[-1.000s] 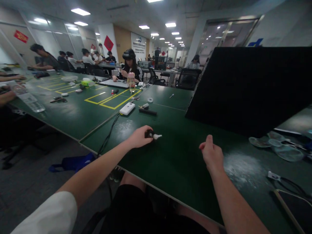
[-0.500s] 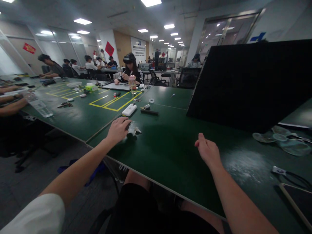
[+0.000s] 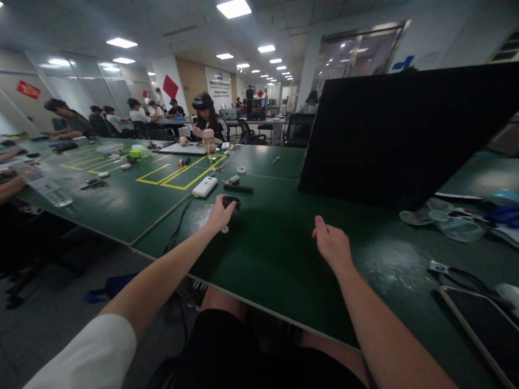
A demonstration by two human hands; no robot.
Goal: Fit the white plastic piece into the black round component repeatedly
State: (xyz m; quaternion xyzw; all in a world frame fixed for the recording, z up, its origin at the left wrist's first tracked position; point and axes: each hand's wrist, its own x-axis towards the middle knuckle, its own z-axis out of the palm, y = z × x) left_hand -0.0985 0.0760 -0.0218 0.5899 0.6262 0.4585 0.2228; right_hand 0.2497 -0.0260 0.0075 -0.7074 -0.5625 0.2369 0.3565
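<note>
Dark object [image 3: 235, 202] partly hidden by left hand [image 3: 220, 215]; phone [image 3: 480, 324] cut off.

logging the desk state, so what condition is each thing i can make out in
left hand: gripping dark object
right hand: loosely curled, thumb out
white power bank: lying flat
black bar: lying flat
pink-lidded bottle: upright, lid on
phone: lying flat, screen dark
ceiling light: on

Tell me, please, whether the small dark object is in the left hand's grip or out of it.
In it: the left hand has its thumb and fingers around the small dark object.
</note>
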